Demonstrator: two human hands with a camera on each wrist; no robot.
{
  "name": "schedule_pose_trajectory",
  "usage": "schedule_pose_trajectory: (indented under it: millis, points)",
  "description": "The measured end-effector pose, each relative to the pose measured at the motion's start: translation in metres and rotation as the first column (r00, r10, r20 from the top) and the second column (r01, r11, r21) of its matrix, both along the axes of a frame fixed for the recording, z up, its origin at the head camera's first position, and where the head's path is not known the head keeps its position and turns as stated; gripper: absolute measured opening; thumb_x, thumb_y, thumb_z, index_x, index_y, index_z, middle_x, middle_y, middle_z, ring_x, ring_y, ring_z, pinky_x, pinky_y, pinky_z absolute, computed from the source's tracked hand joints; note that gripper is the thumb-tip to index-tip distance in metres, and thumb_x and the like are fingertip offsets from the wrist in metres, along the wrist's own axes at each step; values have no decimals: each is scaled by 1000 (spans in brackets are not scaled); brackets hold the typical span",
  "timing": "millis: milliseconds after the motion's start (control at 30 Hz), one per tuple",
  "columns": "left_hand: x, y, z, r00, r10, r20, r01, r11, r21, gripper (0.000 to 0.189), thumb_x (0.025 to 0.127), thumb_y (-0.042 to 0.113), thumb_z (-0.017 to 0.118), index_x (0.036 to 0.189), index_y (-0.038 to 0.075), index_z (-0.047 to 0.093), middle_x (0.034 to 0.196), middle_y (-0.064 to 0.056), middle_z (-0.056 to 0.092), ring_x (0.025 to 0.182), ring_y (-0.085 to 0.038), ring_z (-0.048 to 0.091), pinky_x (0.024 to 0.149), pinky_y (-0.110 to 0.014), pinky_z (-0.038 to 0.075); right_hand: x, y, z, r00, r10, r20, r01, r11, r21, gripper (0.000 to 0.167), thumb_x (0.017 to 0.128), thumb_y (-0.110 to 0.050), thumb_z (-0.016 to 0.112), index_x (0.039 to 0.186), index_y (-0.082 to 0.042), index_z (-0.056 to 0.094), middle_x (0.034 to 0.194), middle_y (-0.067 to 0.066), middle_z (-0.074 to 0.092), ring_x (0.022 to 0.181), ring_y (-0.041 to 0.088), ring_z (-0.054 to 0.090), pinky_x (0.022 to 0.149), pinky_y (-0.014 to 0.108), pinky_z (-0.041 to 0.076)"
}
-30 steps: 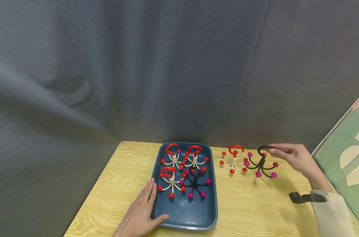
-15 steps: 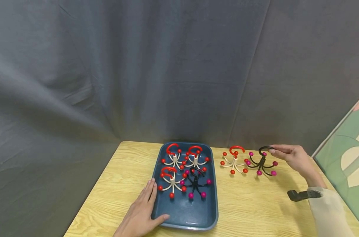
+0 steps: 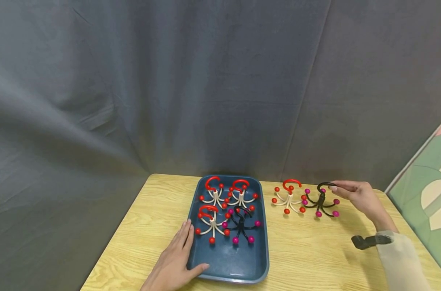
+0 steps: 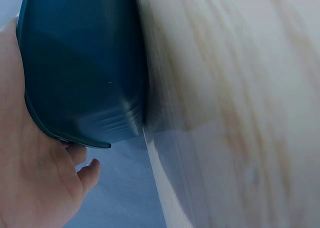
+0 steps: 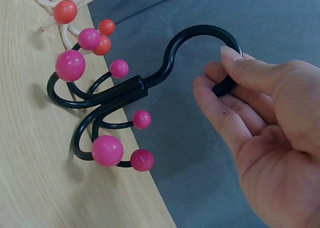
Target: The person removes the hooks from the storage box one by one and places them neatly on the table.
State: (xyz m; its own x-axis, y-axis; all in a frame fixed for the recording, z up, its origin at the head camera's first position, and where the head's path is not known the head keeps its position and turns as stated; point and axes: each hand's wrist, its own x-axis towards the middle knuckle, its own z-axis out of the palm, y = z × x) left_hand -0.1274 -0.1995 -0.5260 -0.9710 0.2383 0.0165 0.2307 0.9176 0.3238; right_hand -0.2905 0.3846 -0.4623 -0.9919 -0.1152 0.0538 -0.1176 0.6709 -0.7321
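Note:
My right hand [image 3: 362,198] pinches the curved top of a black hook hanger [image 5: 125,90] between thumb and fingers. Its several curved arms end in magenta balls, low at the table; contact is hard to judge. Just left of it stands a cream hook hanger [image 3: 289,198] with a red hook and red balls. My left hand [image 3: 173,254] rests along the left rim of a dark blue tray [image 3: 235,262], fingers straight and thumb spread over the near-left corner. In the tray stand three cream-and-red hangers [image 3: 213,222] and one black hanger [image 3: 241,224] with magenta balls.
The tray and hangers are on a light wooden table [image 3: 300,250]. A grey curtain [image 3: 220,89] hangs behind the table and down its left side. At the right edge is a panel with a green leaf pattern [image 3: 435,194].
My right hand and the black hanger have come down slightly and a little to the left, closer to the cream hanger. My left hand keeps its place on the tray.

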Motion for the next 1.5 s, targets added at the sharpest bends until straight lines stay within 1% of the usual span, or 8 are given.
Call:
schedule_pose_trajectory:
  millis: [300, 433, 533, 700, 767, 967, 1200, 1500]
  points:
    - [1, 0, 1, 1000, 5, -8, -5, 1000, 0, 119, 86, 88, 55, 168, 7, 23, 179, -8, 11, 166, -29, 17, 128, -51, 34, -2, -2, 0, 1000, -24, 19, 24, 1000, 2, 60, 103, -51, 63, 144, -7, 64, 127, 4, 77, 93, -24, 54, 96, 68, 53]
    - [1, 0, 2, 1000, -4, -23, 4, 1000, -2, 118, 86, 86, 56, 168, 7, 23, 179, -7, 11, 166, -28, 16, 129, -50, 33, -2, -3, 1, 999, -36, -41, 37, 999, 31, 54, 104, -47, 63, 140, -8, 68, 118, -12, 78, 93, -25, 52, 88, 40, 59]
    - [1, 0, 2, 1000, -15, -28, 14, 1000, -9, 117, 87, 85, 56, 168, 8, 22, 180, -6, 10, 166, -28, 16, 129, -50, 34, 4, -6, 8, 993, -76, -95, 83, 994, 65, 51, 103, -49, 65, 135, -10, 71, 109, -26, 72, 91, -28, 48, 76, 22, 53]
    - [1, 1, 2, 1000, -19, -20, 19, 1000, -12, 117, 87, 86, 55, 168, 8, 22, 180, -5, 9, 166, -27, 16, 129, -50, 34, 21, -32, 35, 981, -109, -163, 124, 989, 81, 49, 102, -49, 66, 131, -10, 73, 120, 7, 79, 88, -30, 45, 71, 17, 49]
    - [1, 1, 3, 1000, -17, -22, 17, 1000, -15, 117, 87, 85, 55, 168, 7, 23, 180, -6, 10, 166, -28, 17, 128, -51, 35, 27, -48, 47, 978, -93, -186, 104, 993, 50, 46, 103, -45, 66, 131, -9, 73, 126, 14, 77, 88, -29, 49, 71, 14, 50]
    - [1, 0, 2, 1000, -8, -4, 8, 1000, -20, 117, 87, 86, 54, 168, 9, 22, 180, -5, 8, 166, -28, 16, 129, -51, 34, 41, -98, 68, 973, -27, -229, 11, 997, -72, 36, 101, -38, 70, 126, -14, 76, 110, -25, 75, 92, -19, 64, 75, 9, 52]
    - [3, 3, 2, 1000, -3, 3, 3, 1000, -11, 116, 88, 85, 54, 168, 9, 22, 180, -4, 7, 166, -27, 15, 129, -51, 34, 49, -158, 67, 971, 169, -171, -194, 971, -140, 29, 98, -30, 76, 121, -13, 78, 117, 9, 80, 96, 2, 75, 80, 19, 60]
    - [3, 3, 4, 1000, 4, -9, -4, 1000, -1, 114, 88, 83, 58, 168, 8, 25, 180, -5, 9, 166, -29, 17, 127, -52, 36, 41, -214, 51, 952, 298, -66, -305, 924, -230, 28, 96, -28, 79, 121, -16, 79, 119, 9, 79, 103, 18, 78, 86, 27, 63]
